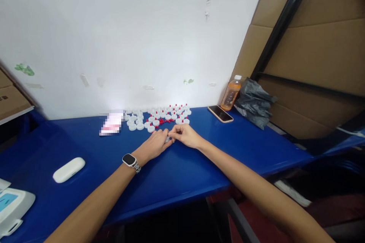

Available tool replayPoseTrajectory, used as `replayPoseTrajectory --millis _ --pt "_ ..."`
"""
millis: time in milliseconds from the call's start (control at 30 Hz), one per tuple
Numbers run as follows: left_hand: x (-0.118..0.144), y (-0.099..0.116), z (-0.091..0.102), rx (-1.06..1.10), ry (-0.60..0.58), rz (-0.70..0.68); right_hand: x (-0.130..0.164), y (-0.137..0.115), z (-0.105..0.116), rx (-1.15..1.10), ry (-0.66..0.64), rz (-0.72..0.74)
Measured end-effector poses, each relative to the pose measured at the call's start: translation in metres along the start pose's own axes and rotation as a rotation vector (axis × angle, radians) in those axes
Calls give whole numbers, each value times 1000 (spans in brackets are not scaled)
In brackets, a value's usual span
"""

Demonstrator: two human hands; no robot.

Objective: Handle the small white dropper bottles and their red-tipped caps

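Observation:
On the blue table (176,167) several small white round caps (139,121) lie in a cluster near the wall, some with a red stud on top. A little heap of loose red studs (164,121) lies among them. My left hand (155,144), with a smartwatch on the wrist, and my right hand (185,134) meet fingertip to fingertip just in front of the cluster. Together they pinch one small white cap (169,138), mostly hidden by the fingers.
A phone (220,113) lies face up at the right, beside an orange drink bottle (231,93) and a crumpled grey bag (253,102). Cardboard leans at the far right. A white case (69,169) and a white device (11,205) lie at the left. A blurred card (111,124) sits beside the caps.

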State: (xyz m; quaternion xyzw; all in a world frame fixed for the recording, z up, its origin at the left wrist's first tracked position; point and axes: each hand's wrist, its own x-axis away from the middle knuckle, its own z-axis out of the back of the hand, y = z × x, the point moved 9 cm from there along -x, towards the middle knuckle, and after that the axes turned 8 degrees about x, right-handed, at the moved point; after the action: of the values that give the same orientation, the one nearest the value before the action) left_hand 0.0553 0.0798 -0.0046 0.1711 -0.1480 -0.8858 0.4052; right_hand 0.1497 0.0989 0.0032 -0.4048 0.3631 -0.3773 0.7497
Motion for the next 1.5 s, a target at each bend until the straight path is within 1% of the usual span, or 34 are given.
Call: replayPoseTrajectory --millis 133,200,233,300,367,400,467,500,567,600,667,733,933,1067,1233,1300,1400,1500 --pt "-1 5 4 49 11 6 3 -14 -1 45 -6 27" --pt "-3 11 8 107 49 20 6 -24 6 45 10 33" --pt "-4 13 10 143 73 30 7 -29 13 47 29 39" --pt "-7 16 13 208 108 45 10 -36 36 66 105 61" --pt "-12 17 13 231 98 46 13 -37 71 110 246 88" --pt "-15 17 12 225 76 41 14 -33 91 120 329 88" --pt "-24 15 10 205 22 26 14 -18 128 170 483 39" --pt "-28 15 10 195 2 21 12 -8 142 211 529 -1" --pt "-37 14 10 184 -18 25 3 14 158 320 544 -110" --pt "-41 14 10 183 -23 30 -3 24 161 378 529 -157" --pt "-46 17 7 179 -28 26 -15 39 161 483 491 -205" --pt "-49 20 5 174 -10 10 -25 47 155 572 455 -212" --pt "-43 15 0 169 57 -5 -42 52 141 762 385 -201" --pt "-35 10 3 184 82 -28 -43 47 138 804 347 -199" --pt "-32 6 5 205 86 -17 -45 42 133 832 280 -216" --pt "-32 6 4 207 83 -18 -46 42 132 835 258 -217" --pt "-32 7 4 207 82 -24 -46 44 135 835 259 -235" --pt "-32 7 4 199 91 -23 -46 48 132 829 220 -249"
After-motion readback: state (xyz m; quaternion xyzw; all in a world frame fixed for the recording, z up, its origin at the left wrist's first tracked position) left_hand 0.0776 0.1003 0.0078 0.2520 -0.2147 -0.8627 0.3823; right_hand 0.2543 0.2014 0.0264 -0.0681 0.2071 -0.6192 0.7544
